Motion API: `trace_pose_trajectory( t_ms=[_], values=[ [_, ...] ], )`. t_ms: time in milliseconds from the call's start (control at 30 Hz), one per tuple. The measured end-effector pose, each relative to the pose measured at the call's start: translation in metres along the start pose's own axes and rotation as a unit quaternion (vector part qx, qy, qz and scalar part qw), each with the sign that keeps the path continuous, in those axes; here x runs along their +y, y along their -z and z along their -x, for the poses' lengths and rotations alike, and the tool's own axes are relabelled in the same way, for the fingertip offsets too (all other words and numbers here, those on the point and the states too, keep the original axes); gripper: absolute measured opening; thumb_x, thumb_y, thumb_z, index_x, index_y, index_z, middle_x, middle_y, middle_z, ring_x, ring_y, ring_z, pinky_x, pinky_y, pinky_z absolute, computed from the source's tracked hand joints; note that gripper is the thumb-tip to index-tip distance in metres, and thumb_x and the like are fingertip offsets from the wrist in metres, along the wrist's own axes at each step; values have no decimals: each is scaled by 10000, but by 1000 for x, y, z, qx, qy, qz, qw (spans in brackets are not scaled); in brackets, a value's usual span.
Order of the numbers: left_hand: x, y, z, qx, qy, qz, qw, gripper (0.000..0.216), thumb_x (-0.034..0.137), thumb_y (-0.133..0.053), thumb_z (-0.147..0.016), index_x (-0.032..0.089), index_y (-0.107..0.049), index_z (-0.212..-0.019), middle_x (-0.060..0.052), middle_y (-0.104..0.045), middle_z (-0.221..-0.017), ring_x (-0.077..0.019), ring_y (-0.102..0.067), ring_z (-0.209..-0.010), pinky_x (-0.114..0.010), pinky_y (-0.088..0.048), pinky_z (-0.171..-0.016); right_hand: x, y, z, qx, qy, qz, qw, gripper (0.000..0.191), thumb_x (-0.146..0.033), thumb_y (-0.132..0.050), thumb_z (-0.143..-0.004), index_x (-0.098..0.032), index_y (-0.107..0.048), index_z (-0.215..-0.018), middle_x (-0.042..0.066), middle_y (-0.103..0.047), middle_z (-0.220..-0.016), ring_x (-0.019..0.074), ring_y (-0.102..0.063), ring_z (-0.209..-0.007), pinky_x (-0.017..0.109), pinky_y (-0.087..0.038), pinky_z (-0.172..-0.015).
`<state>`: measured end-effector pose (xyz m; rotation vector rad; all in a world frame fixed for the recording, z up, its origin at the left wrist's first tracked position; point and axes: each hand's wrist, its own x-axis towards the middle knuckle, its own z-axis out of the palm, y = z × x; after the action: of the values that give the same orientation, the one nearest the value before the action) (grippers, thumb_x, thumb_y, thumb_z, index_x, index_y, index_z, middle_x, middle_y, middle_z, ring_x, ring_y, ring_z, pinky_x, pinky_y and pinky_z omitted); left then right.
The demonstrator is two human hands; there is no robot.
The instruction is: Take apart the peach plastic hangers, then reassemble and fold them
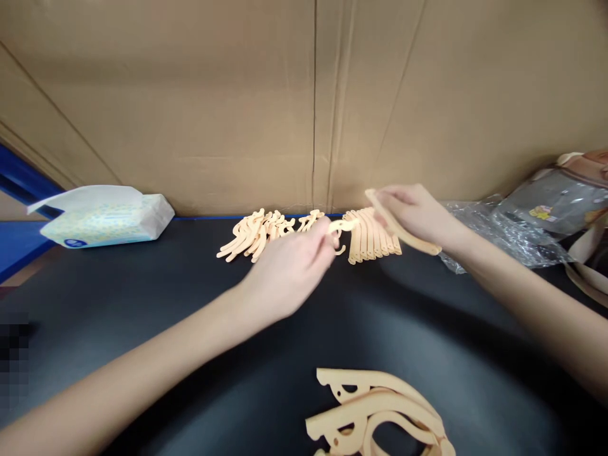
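My left hand (299, 266) pinches a small pale-orange hook piece (342, 225) over the middle of the black table. To its right, my right hand (412, 212) grips a long curved hanger arm (403, 231) of the same colour, slanting down to the right. The two pieces are apart. A row of similar hanger arms (368, 240) lies side by side just below and left of my right hand. Beyond my left hand are a loose pile of curved pieces (251, 234) and a few small hooks (311, 220). Folded hangers (380, 405) lie at the near edge.
A tissue pack (109, 218) sits at the back left, against a blue frame (23, 190). Cardboard (213, 107) stands upright behind the table (142, 278). At the right are crumpled clear plastic (503, 234) and a transparent bag (551, 196).
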<state>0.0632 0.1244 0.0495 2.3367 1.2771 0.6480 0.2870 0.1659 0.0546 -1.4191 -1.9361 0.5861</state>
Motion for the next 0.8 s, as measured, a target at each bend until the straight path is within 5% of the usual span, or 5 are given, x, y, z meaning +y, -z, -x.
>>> trace_pose_trajectory(
  t_ms=[167,367,467,567,800],
  values=[
    [-47,32,-29,18,152,14,988,308,337,-422,-880,204,-688,-801,-16,-662,-775,-189,-575,-734,-262,-365,-627,12,15,-9,64,-15,-91,994,256,-437,-599,-856,-197,-634,-772,-28,-449,-561,104,-416,-492,273,-355,-479],
    [-93,32,-40,45,189,-28,980,254,427,-609,-764,200,-695,-838,-52,-708,-810,-222,-614,-725,-276,-363,-608,18,13,5,150,50,-36,987,150,-328,-637,-825,-199,-629,-902,54,-668,-844,181,-621,-744,307,-489,-669],
    [-95,28,-38,70,198,-75,975,250,435,-624,-754,219,-681,-865,-59,-695,-794,-250,-612,-732,-289,-339,-601,27,5,15,177,129,104,970,124,-305,-602,-864,-206,-630,-933,56,-720,-922,210,-679,-806,329,-516,-697],
    [-91,25,-35,94,191,-118,970,215,427,-611,-770,240,-664,-861,-52,-688,-813,-258,-605,-743,-291,-326,-606,37,-3,25,155,238,263,922,134,-241,-532,-914,-213,-650,-971,53,-751,-1015,212,-711,-881,318,-530,-698],
    [-68,25,-23,106,121,-191,968,209,354,-511,-869,218,-611,-992,-66,-650,-1059,-275,-589,-982,-311,-368,-703,48,-18,37,104,376,367,845,199,-142,-510,-922,-214,-695,-920,20,-739,-1079,194,-719,-956,287,-566,-732]
  ],
)
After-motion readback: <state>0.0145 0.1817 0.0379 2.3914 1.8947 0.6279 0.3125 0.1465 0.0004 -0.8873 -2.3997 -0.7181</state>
